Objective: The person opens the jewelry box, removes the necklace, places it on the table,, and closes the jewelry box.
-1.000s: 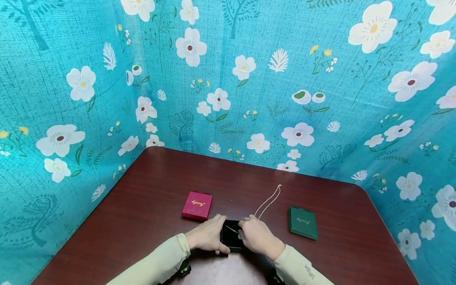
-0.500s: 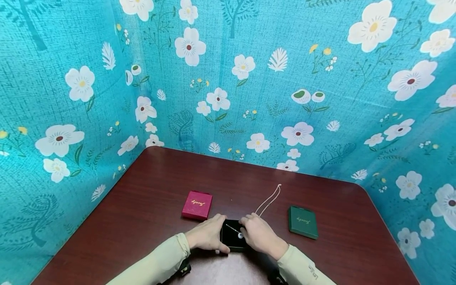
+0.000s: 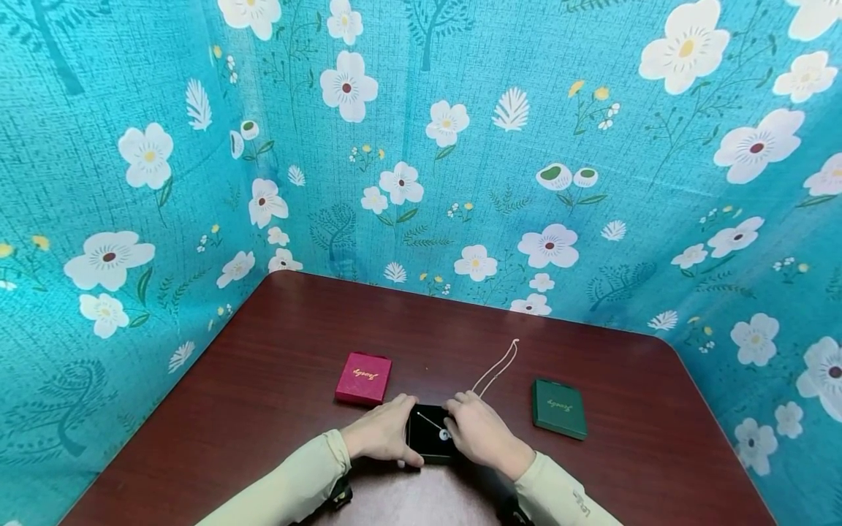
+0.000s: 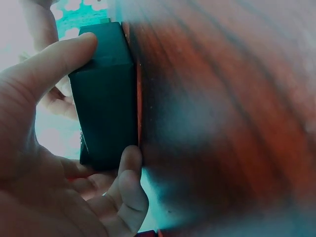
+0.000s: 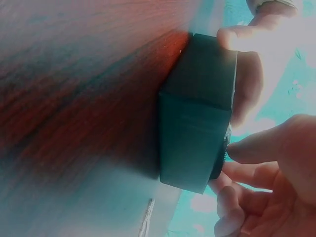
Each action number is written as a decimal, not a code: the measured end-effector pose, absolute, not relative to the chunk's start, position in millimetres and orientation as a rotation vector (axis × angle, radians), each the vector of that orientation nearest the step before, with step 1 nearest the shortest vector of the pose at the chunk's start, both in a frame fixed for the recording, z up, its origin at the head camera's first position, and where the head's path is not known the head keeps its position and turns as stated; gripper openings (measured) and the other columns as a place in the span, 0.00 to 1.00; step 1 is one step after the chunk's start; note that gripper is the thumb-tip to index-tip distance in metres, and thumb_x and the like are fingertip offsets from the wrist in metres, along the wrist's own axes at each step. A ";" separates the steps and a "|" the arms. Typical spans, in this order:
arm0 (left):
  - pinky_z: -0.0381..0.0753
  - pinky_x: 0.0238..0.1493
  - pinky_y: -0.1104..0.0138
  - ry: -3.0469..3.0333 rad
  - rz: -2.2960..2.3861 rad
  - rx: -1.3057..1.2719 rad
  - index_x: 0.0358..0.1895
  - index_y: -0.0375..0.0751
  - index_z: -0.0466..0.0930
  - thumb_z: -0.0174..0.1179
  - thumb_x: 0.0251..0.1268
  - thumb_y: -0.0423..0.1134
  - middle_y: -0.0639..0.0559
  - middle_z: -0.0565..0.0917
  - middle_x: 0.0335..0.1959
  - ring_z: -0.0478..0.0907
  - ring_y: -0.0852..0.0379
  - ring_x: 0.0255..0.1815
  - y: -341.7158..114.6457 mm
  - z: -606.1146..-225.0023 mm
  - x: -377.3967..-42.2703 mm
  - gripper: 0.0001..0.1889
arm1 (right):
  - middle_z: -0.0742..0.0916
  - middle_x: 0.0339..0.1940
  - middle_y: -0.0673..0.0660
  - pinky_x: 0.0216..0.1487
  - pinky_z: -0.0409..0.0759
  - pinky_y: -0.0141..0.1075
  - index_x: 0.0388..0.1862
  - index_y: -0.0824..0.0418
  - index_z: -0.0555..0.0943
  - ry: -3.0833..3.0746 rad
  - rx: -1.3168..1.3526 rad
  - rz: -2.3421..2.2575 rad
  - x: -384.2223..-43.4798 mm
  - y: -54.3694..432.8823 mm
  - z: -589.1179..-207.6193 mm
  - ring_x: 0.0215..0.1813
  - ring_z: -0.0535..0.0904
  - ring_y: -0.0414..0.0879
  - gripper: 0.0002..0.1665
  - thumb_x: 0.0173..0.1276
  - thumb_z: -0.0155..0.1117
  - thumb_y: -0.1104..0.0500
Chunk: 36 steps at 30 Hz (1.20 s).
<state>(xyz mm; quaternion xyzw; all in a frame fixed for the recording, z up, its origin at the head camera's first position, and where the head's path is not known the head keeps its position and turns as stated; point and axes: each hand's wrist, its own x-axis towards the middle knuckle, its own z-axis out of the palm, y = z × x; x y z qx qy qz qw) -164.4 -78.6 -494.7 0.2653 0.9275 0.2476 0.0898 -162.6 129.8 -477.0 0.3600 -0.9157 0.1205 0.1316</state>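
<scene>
A small dark jewelry box (image 3: 427, 447) with a black insert sits on the table before me, its top uncovered. Across the insert runs a silver necklace with a round pendant (image 3: 444, 434). My left hand (image 3: 384, 431) grips the box from the left, thumb on the near side and fingers toward the far side. At the far right corner of the insert is my right hand (image 3: 483, 432), fingers curled. In the right wrist view its thumb (image 5: 261, 145) and fingers pinch at the chain (image 5: 227, 138) along the insert's edge. The fingers cover part of the chain.
Left of the box, farther back, lies a red jewelry box (image 3: 364, 378) with gold lettering. A green square box or lid (image 3: 559, 409) lies to the right. Another thin chain (image 3: 496, 369) stretches over the table (image 3: 296, 351) behind my right hand. A floral curtain surrounds the table.
My right hand has drawn slightly right, off the pendant, which now shows on the insert. My left hand keeps its grip on the box.
</scene>
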 end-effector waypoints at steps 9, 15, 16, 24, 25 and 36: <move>0.74 0.50 0.63 2.751 0.739 0.768 0.57 0.39 0.67 0.76 0.31 0.57 0.53 0.74 0.47 0.74 0.59 0.46 -79.3 -496.9 -166.8 0.46 | 0.73 0.28 0.47 0.33 0.73 0.36 0.33 0.57 0.78 -2.733 0.950 0.464 -166.4 130.8 -480.5 0.34 0.70 0.42 0.06 0.58 0.66 0.60; 0.74 0.50 0.63 2.756 0.763 0.757 0.58 0.41 0.68 0.76 0.31 0.58 0.53 0.74 0.49 0.74 0.59 0.47 -79.7 -499.5 -167.9 0.46 | 0.77 0.32 0.45 0.38 0.74 0.36 0.35 0.54 0.77 -2.753 0.937 0.530 -168.7 133.5 -482.0 0.38 0.70 0.40 0.07 0.59 0.66 0.58; 0.74 0.50 0.63 2.752 0.772 0.756 0.58 0.41 0.67 0.76 0.31 0.58 0.53 0.74 0.49 0.74 0.59 0.47 -79.9 -499.5 -167.7 0.46 | 0.77 0.32 0.45 0.38 0.74 0.36 0.35 0.54 0.77 -2.757 0.942 0.548 -169.1 134.5 -482.1 0.38 0.70 0.40 0.07 0.60 0.66 0.58; 0.74 0.49 0.64 2.722 0.811 0.756 0.57 0.42 0.68 0.77 0.31 0.58 0.55 0.74 0.47 0.74 0.60 0.46 -81.0 -495.8 -164.0 0.45 | 0.79 0.33 0.43 0.39 0.74 0.35 0.36 0.52 0.77 -2.766 1.013 0.723 -173.0 142.0 -481.7 0.37 0.72 0.37 0.07 0.61 0.66 0.58; 0.74 0.49 0.64 2.722 0.814 0.758 0.57 0.42 0.68 0.77 0.31 0.58 0.55 0.74 0.47 0.74 0.60 0.46 -81.0 -495.3 -163.4 0.45 | 0.79 0.33 0.43 0.39 0.75 0.36 0.36 0.52 0.77 -2.771 1.026 0.764 -173.8 143.2 -481.8 0.38 0.73 0.37 0.07 0.61 0.65 0.59; 0.74 0.48 0.64 2.718 0.809 0.762 0.57 0.41 0.68 0.77 0.32 0.57 0.56 0.74 0.46 0.74 0.61 0.44 -81.2 -492.5 -163.2 0.45 | 0.83 0.37 0.45 0.37 0.75 0.34 0.45 0.55 0.81 -2.901 1.093 1.187 -185.7 159.7 -487.0 0.37 0.76 0.37 0.09 0.68 0.60 0.56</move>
